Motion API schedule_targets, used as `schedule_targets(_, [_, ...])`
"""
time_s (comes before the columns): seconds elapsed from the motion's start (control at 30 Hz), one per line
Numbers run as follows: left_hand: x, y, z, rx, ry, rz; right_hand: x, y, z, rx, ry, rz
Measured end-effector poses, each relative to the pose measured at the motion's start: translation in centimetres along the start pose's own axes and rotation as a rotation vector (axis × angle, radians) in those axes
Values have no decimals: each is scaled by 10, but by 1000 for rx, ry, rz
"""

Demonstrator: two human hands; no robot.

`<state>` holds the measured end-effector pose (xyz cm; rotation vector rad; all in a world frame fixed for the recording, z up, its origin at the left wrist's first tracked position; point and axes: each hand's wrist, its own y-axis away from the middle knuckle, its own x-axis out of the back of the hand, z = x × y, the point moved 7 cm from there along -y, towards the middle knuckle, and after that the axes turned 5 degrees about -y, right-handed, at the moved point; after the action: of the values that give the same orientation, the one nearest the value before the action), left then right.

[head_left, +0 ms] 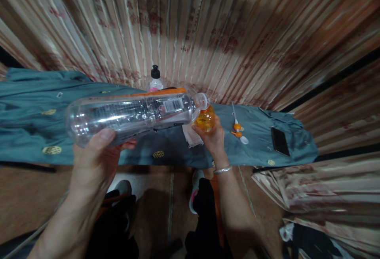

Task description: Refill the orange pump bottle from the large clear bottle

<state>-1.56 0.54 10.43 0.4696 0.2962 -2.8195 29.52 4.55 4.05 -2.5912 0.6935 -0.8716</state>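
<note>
My left hand (99, 144) is wrapped around the lower end of a large clear plastic bottle (130, 110), which lies nearly level with its neck to the right. Its label shows an orange edge and a barcode, and I see no coloured liquid inside. In my right hand (213, 136) is a smaller bottle of orange liquid (206, 119). The large bottle's mouth is at the small bottle's top; whether they touch I cannot tell. A pump dispenser top (236, 127) with orange parts and a thin tube lies to the right, with a small white cap (244, 140) beside it.
A teal patterned cloth (178, 148) covers the narrow table. Behind the large bottle stands a bottle with a black top (155, 73). A pale folded cloth (191, 135) lies near my right hand, and a black phone (279, 141) farther right. Pleated curtains (184, 33) hang behind.
</note>
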Motion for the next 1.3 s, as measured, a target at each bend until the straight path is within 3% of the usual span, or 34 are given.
schedule_targets(1.3, [-5, 2, 4, 19, -18, 12, 0, 0, -2, 3, -9, 2])
